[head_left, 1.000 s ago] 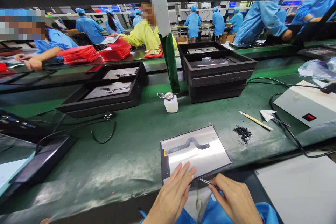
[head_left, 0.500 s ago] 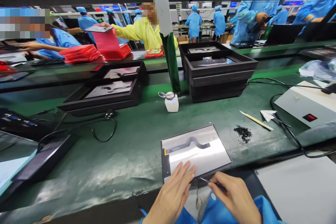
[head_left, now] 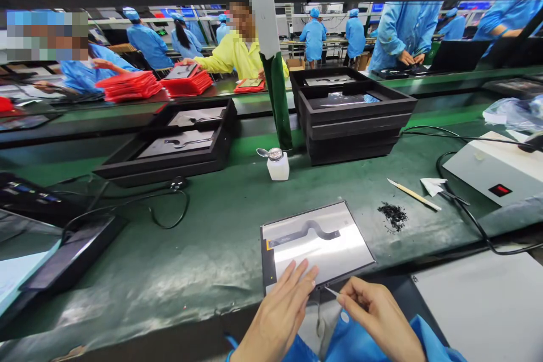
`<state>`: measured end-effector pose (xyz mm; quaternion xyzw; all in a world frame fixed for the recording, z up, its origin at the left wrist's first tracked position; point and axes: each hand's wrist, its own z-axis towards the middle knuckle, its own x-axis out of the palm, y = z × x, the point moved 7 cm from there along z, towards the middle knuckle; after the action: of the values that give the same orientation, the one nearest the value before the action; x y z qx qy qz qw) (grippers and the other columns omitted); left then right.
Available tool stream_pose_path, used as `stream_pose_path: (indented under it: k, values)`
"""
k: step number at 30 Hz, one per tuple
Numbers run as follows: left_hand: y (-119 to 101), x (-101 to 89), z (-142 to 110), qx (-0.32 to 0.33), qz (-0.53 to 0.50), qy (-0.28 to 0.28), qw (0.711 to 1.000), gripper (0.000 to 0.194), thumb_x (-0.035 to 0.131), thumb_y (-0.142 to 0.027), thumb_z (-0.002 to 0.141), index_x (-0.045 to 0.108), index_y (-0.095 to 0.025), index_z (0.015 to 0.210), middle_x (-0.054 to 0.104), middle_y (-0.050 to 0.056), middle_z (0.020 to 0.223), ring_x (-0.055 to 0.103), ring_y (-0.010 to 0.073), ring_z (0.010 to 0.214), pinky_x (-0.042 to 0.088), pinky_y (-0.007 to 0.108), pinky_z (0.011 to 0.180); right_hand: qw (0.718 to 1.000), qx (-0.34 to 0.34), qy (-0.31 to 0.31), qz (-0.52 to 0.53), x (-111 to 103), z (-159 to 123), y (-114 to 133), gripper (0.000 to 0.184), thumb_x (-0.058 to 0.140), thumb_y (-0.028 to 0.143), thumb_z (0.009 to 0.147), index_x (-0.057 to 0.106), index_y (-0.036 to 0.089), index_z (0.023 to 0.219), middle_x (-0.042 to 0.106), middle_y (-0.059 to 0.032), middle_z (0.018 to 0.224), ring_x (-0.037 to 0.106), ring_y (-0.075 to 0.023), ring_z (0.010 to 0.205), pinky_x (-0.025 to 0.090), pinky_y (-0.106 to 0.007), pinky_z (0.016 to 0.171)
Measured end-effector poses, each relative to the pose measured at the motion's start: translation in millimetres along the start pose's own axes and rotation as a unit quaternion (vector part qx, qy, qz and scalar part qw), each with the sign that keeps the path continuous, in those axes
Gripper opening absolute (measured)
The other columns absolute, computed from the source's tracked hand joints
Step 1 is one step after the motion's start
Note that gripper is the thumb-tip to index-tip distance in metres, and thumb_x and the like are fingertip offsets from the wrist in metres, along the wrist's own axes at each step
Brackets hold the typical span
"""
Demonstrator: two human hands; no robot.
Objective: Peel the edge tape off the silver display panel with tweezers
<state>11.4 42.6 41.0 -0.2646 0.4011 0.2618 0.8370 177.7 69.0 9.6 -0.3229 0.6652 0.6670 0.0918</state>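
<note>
A tablet-sized display panel (head_left: 343,249) with a silvery back lies on the green bench near its front edge. A dark curved flex cable (head_left: 311,227) runs across that back. My left hand (head_left: 286,302) rests flat on the panel's near left part, fingers stretched out. In a pinch, my right hand (head_left: 371,308) holds a thin pointed metal tool (head_left: 332,291), its tip at the panel's near edge. Most of the tool is hidden by the fingers, so its exact kind is unclear. A pile of small black scraps (head_left: 393,217) lies right of the panel.
A white pump bottle (head_left: 278,167) with its lid up stands behind the panel. Black trays (head_left: 356,124) are stacked at the back, with more trays (head_left: 169,167) to the left. A yellowish stick tool (head_left: 413,194), cables and a grey box (head_left: 500,169) are at right. Co-workers sit opposite.
My right fingers and the tool shift very slightly at the panel's edge; my left hand stays put. Across the bench, the yellow-sleeved person's panel has come down onto the red stack.
</note>
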Motion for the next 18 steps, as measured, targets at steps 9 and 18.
stream_pose_path:
  k: [9,18]
  values:
    - [-1,-0.4,1,0.006,-0.003,-0.004,1.000,0.035,0.038,-0.001,0.096,0.052,-0.009,0.127,0.066,0.012,0.127,0.048,0.0209,0.133,0.037,0.035,0.114,0.964,-0.163,-0.099,-0.183,-9,-11,29,0.041,0.030,0.044,0.104,0.055,0.024,0.077,0.067,0.0034,0.061,0.061,-0.0124,0.042,0.040,-0.023,0.043]
    - [-2,-2.4,3,0.012,-0.001,-0.007,1.000,0.034,0.036,-0.002,0.096,0.052,-0.009,0.125,0.068,0.012,0.125,0.050,0.0204,0.131,0.038,0.035,0.113,0.959,-0.177,-0.097,-0.199,-10,-10,32,0.039,0.031,0.035,0.104,0.055,0.024,0.075,0.068,0.0021,0.062,0.065,-0.0131,0.047,0.043,-0.022,0.045]
